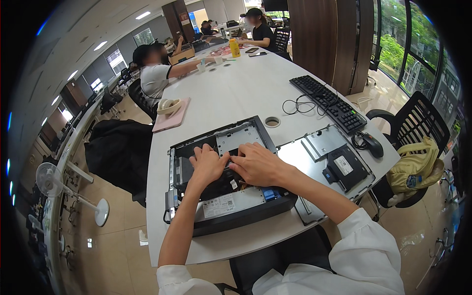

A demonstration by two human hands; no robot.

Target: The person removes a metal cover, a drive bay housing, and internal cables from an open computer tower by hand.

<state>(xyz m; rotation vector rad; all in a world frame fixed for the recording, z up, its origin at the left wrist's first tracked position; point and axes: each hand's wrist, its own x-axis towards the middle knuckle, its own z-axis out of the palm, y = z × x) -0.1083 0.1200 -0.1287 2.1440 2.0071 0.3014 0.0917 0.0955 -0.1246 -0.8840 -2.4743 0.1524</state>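
Observation:
An opened desktop computer case lies flat on the table in front of me, its metal frame and black inner parts exposed. Both my hands reach inside it, close together near its middle. My left hand has its fingers bent down over a dark part, with the thumb toward the right hand. Beside it, my right hand is curled, fingertips and thumb pressed down into the case. What the fingertips grip is hidden beneath them. Colored wires and a blue piece show near the right wrist.
Right of the case lies the metal side cover with a black drive caddy. Beyond are a tape roll, a keyboard and a mouse. Headphones rest on a pink laptop. Other people sit farther along the table.

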